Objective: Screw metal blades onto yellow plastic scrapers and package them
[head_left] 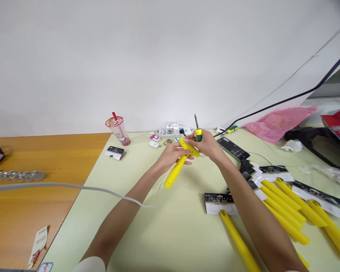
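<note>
Clearly, the yellow tool point(176, 173) is up in both hands above the pale green tabletop point(158, 238), tilted so that its plain handle slants down and toward the left while its wider head sits at the fingers. The left hand point(170, 156) pinches it around the place where handle meets head, thumb on the near face, with the other fingers mostly hidden behind. The right hand point(208, 145) keeps a screwdriver point(198, 135) tucked in its curled fingers, shank pointing up, and its fingertips meet the upper end of the head; how hard they press I cannot tell. The tool looks like smooth moulded plastic, so I judge it light and stiff, not easily broken, though its glossy handle may turn in a dry or sweaty grip. The junction seems the steadiest hold, since the head gives the thumb something to brace against; the far end of the handle would probably let the head swing. The screwdriver's thick green-and-yellow grip looks easy to keep in the palm
</note>
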Motion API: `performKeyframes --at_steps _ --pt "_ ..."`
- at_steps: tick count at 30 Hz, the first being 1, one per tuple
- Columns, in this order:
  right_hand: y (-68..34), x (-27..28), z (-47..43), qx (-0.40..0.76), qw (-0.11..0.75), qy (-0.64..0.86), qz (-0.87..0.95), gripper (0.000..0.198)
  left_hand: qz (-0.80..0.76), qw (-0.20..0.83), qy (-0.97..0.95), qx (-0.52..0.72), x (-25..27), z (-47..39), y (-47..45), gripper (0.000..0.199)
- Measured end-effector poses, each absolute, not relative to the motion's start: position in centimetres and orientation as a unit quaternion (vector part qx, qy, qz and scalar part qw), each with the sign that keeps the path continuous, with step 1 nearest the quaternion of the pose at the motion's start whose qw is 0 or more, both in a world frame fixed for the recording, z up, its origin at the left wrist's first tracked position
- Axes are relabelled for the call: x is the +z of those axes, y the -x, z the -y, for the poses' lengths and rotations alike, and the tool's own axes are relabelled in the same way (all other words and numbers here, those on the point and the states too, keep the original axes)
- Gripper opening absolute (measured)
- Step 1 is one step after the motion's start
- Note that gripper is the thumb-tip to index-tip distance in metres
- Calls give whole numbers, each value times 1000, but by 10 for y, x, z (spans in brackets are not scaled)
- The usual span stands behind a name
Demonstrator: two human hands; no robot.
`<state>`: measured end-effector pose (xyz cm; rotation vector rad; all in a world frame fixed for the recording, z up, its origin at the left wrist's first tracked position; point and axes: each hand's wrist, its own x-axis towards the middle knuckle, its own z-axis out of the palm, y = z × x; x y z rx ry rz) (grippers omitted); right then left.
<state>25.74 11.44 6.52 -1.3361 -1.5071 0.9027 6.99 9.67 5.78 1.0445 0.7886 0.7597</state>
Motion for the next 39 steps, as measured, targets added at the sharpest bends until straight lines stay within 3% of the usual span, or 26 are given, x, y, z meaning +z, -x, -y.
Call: performKeyframes --at_steps 7,25,31,39 --pt "-263 70 -113 407 474 532 571 60 -338 696 -520 362 51 -99 -74 51" --pt "-250 74 -108 411 557 505 515 64 -320 688 -539 367 56 -100 -68 52" --pt "-256 77 -108 428 538 509 519 68 -301 696 -531 379 51 -100 -71 53" --pt "-260 77 -109 410 554 495 529 67 -305 677 -512 433 56 -101 -69 37"
